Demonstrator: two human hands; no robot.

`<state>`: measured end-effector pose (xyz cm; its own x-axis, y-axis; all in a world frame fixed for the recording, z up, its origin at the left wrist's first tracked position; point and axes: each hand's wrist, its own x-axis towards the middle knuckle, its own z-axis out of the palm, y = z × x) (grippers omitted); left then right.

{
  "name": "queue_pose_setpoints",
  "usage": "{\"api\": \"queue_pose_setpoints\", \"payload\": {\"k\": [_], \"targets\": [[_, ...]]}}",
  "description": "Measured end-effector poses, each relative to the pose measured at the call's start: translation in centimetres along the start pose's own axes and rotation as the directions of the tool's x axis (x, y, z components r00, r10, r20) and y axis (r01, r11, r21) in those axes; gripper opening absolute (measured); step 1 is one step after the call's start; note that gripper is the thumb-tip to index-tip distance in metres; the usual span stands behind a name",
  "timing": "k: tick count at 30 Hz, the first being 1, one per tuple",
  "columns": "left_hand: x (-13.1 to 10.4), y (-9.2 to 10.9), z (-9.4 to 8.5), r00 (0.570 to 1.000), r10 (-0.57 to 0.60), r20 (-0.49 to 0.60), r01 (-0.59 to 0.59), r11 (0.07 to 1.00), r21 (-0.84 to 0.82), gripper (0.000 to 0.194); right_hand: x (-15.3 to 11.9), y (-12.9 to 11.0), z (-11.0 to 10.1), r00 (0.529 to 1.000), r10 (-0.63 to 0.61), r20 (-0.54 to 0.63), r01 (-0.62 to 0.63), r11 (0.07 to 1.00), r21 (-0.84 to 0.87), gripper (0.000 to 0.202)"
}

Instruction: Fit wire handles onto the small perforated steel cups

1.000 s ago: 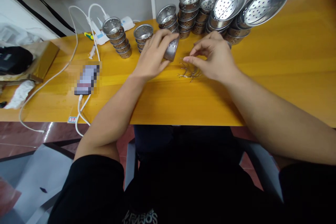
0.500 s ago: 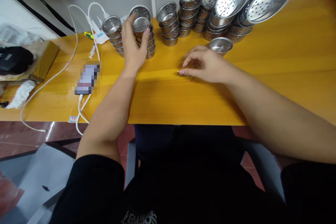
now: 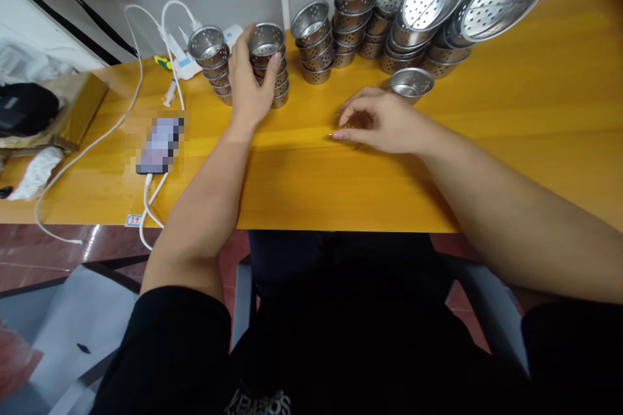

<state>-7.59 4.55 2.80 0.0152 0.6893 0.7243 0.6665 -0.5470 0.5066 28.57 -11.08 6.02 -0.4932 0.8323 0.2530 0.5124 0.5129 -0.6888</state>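
My left hand [image 3: 250, 81] is wrapped around the upper part of a stack of small perforated metal cups. Its thumb lies on the near right side of the top cup [image 3: 267, 42] and its fingers on the left. Another stack of cups [image 3: 209, 52] stands just left of this hand. My right hand [image 3: 384, 120] is curled low over the table, thumb and fingers closed around a shiny brownish thing [image 3: 360, 122] with thin bits showing at its edges. The fingers hide most of it. Behind the right hand sits a single metal cup [image 3: 411, 83], partly covered.
More perforated cup stacks [image 3: 316, 45] line the wall, with wider, tilted metal bowls [image 3: 506, 3] at the right. On the left lie a phone [image 3: 160, 146], a white cable [image 3: 90, 133], a small syringe-like piece [image 3: 170, 94] and a black object on a box [image 3: 29, 110].
The top cup in my left hand has come down and sits lower on its stack. The left hand stays around it. My right hand has hardly moved.
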Motion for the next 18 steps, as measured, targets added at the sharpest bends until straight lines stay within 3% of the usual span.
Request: {"api": "queue_pose_setpoints", "payload": {"k": [4,8,13,16,18], "targets": [[-0.1,-0.9,-0.6,0.993,-0.009,0.122,-0.003,0.995,0.096,0.108,0.0,0.1,0.0,1.0,-0.005,0.006,0.005,1.0,-0.004,0.044],[-0.5,0.0,-0.9,0.995,0.032,0.09,-0.044,0.989,0.139,0.103,0.0,0.0,0.0,1.0,-0.024,0.014,0.024,1.0,0.003,0.048],[-0.9,0.3,-0.4,0.989,0.119,0.087,-0.124,0.991,0.055,0.106,0.1,-0.3,0.0,0.999,-0.024,0.037,0.024,1.0,0.004,0.052],[-1.3,0.5,-0.8,0.984,0.078,0.161,-0.094,0.991,0.092,0.098,0.1,-0.2,0.0,0.999,-0.021,0.044,0.021,1.0,0.004,0.054],[-1.2,0.4,-0.9,0.986,0.031,0.166,-0.05,0.993,0.109,0.103,0.1,0.0,0.0,0.999,-0.024,0.045,0.024,1.0,0.006,0.055]]}}
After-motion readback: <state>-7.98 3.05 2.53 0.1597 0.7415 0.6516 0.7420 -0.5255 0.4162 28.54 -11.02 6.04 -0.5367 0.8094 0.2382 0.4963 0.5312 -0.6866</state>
